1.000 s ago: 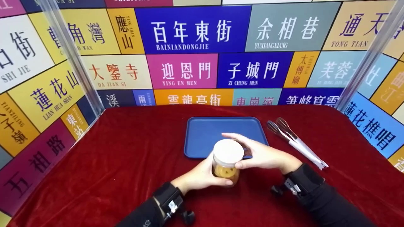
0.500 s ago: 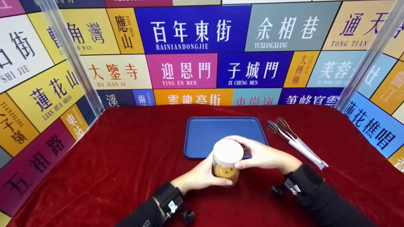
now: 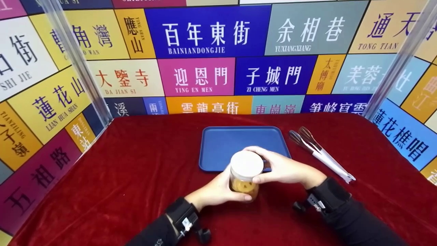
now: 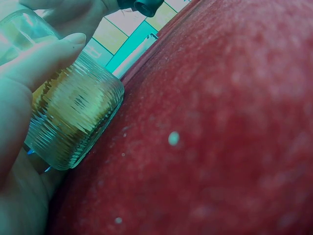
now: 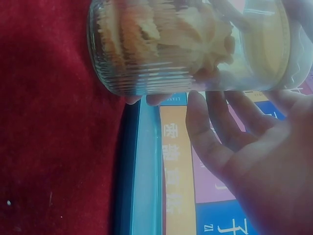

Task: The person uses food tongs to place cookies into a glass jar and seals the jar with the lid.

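Observation:
A ribbed clear jar (image 3: 243,186) with a white lid (image 3: 247,163) stands upright on the red cloth, just in front of the tray. Golden-brown cookies (image 5: 161,36) show through its glass in the right wrist view. My left hand (image 3: 214,191) grips the jar's body, its thumb (image 4: 54,56) across the near side and the other fingers mostly hidden behind. Up at the lid, my right hand (image 3: 283,167) holds on with its thumb at the near edge and its fingers curled around the far side.
Behind the jar lies a blue tray (image 3: 218,145). To the tray's right, tongs (image 3: 322,155) with brown heads and white handles lie at a slant. Red cloth (image 3: 136,171) covers the table, and colourful sign panels (image 3: 208,30) rise at its back and sides.
The right hand's fingers, raised away from the lid a second ago, have come in against its far side. The jar and left hand stay in place.

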Action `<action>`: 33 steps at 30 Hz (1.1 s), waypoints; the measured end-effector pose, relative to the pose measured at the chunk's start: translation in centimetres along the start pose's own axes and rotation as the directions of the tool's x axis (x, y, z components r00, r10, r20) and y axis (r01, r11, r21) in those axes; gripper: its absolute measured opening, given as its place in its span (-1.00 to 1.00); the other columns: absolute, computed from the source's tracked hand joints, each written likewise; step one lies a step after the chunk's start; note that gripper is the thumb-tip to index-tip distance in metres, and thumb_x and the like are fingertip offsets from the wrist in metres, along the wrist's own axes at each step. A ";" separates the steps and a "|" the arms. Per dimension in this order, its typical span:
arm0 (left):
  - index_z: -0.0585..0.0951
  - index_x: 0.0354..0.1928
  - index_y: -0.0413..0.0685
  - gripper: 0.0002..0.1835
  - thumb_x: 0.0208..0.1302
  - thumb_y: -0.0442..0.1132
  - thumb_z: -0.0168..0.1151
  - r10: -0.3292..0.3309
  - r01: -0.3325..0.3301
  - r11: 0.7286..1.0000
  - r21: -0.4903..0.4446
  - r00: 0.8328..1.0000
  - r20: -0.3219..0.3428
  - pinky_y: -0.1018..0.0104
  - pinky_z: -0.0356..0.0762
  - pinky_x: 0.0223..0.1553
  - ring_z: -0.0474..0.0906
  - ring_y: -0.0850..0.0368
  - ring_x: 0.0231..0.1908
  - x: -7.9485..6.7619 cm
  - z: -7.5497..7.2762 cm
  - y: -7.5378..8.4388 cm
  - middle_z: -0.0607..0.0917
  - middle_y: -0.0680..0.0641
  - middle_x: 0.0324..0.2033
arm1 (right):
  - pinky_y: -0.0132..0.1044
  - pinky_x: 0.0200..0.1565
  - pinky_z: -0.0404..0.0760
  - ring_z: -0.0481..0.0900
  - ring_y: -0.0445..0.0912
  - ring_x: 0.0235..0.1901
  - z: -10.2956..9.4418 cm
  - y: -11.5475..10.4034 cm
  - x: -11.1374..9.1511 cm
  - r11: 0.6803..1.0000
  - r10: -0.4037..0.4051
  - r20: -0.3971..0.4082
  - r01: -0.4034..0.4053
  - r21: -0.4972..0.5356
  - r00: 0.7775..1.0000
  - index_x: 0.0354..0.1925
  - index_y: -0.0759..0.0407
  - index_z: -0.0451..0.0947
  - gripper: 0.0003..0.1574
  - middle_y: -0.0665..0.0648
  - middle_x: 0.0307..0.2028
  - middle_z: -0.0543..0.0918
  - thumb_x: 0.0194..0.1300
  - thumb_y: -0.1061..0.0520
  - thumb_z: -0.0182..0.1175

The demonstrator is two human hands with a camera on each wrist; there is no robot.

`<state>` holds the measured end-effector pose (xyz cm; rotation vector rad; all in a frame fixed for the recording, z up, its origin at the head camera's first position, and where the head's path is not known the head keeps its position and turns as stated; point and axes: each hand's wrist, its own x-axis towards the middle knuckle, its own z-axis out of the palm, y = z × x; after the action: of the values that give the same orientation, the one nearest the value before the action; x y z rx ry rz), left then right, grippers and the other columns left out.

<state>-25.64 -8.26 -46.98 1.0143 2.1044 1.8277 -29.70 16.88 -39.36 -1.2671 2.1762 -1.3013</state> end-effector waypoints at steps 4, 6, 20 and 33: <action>-0.08 0.70 0.12 0.28 0.13 -0.32 0.65 -0.023 0.023 1.000 0.016 1.000 -0.006 0.19 0.36 0.47 0.46 0.17 0.34 -0.1 0.0 0.1 0.46 0.09 0.40 | -0.06 0.31 0.61 0.47 0.04 0.35 0.1 -0.1 0.0 1.000 0.020 -0.007 -0.020 -0.008 1.000 0.58 0.22 0.20 0.05 0.20 0.38 0.47 0.34 0.04 0.52; -0.08 0.70 0.12 0.29 0.13 -0.30 0.66 -0.034 0.034 0.999 0.027 0.999 -0.008 0.21 0.38 0.46 0.47 0.19 0.34 -0.1 -0.1 0.2 0.46 0.10 0.39 | -0.06 0.31 0.61 0.46 0.05 0.35 0.2 -0.1 0.0 1.000 0.026 -0.011 -0.026 -0.010 1.000 0.56 0.21 0.21 0.04 0.20 0.37 0.47 0.33 0.04 0.53; -0.06 0.70 0.16 0.26 0.15 -0.29 0.64 -0.005 0.005 1.000 0.000 1.000 0.012 0.18 0.34 0.49 0.43 0.16 0.37 -0.1 -0.1 0.0 0.43 0.09 0.42 | -0.02 0.29 0.53 0.52 -0.01 0.24 0.7 -0.4 0.2 0.988 0.005 -0.083 -0.017 -0.152 0.997 0.40 0.11 0.30 -0.04 0.07 0.23 0.56 0.22 -0.03 0.60; -0.01 0.67 0.06 0.24 0.13 -0.30 0.66 -0.038 0.038 0.999 0.015 0.999 -0.009 0.21 0.32 0.49 0.47 0.19 0.35 -0.2 0.0 0.3 0.50 0.11 0.38 | -0.12 0.37 0.52 0.46 -0.02 0.41 -0.1 0.7 0.0 0.998 -0.050 0.039 0.049 0.048 0.998 0.67 -0.05 0.15 0.12 0.05 0.45 0.47 0.34 0.09 0.51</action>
<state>-25.36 -8.33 -46.74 0.9642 2.1314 1.8041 -30.12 17.09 -39.91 -1.3252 2.0868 -1.3266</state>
